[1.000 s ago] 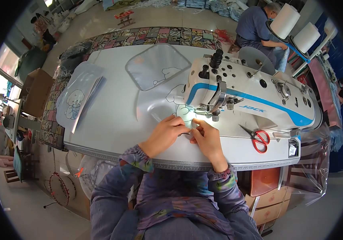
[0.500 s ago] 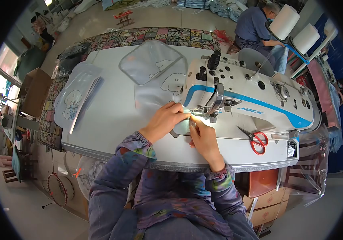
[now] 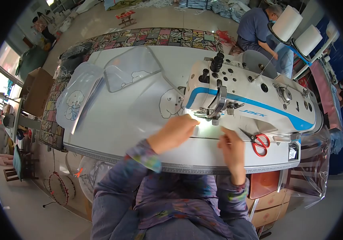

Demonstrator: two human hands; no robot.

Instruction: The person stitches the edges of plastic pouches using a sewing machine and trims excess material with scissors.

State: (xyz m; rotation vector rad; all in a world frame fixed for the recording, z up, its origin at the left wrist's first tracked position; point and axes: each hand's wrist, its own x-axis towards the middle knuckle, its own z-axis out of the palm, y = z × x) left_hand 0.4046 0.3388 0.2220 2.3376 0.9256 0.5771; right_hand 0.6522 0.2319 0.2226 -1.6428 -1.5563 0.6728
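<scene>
My left hand (image 3: 175,131) is closed, its fingertips together beside the lit needle area of the white and blue sewing machine (image 3: 251,98). What those fingers hold, if anything, is hidden. Behind them lies a clear plastic piece (image 3: 133,102) with a grey-edged flap (image 3: 133,68) and a printed cartoon dog, reaching toward the machine head. Loosely curled, my right hand (image 3: 232,150) hovers over the table's front part with fingers apart and nothing visible in them. Just right of it, red-handled scissors (image 3: 261,145) rest on the table.
A stack of printed clear pieces (image 3: 75,100) lies on the table (image 3: 99,136) at the left. Thread cones (image 3: 287,23) stand behind the machine. Across from me sits another person (image 3: 255,28). A ruler strip (image 3: 171,167) runs along the front edge.
My hands have parted: the right moved right toward the scissors, while the left stayed near the needle. The plastic piece has shifted left and its front corner no longer shows below my hands.
</scene>
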